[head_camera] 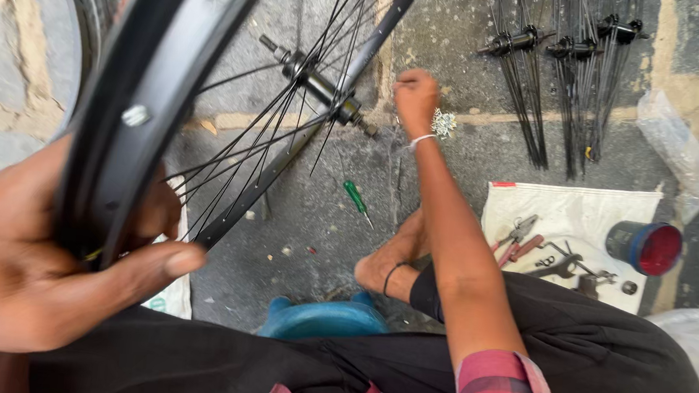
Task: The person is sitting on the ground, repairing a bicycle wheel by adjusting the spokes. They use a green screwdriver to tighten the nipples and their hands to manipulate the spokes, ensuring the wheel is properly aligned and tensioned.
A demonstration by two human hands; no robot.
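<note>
Bicycle wheel (166, 79) stands upright over the stone floor (314, 219) — black rim, hub (319, 87) near centre, some spokes loose. Light but unwieldy; rim stiff, thin spokes likely bend easily, so hold at the rim. Left hand (39, 270) has its grip clenched around the rim's near edge. Right hand (415, 99) is closed, pinching a spoke end just beside the hub. Spoked hubs (564, 55) lie beyond; green screwdriver (357, 201) on the floor below.

Rough grey stone floor (314, 219) with sandy joints, in even daylight, a white sack (584, 213) spread flat.
</note>
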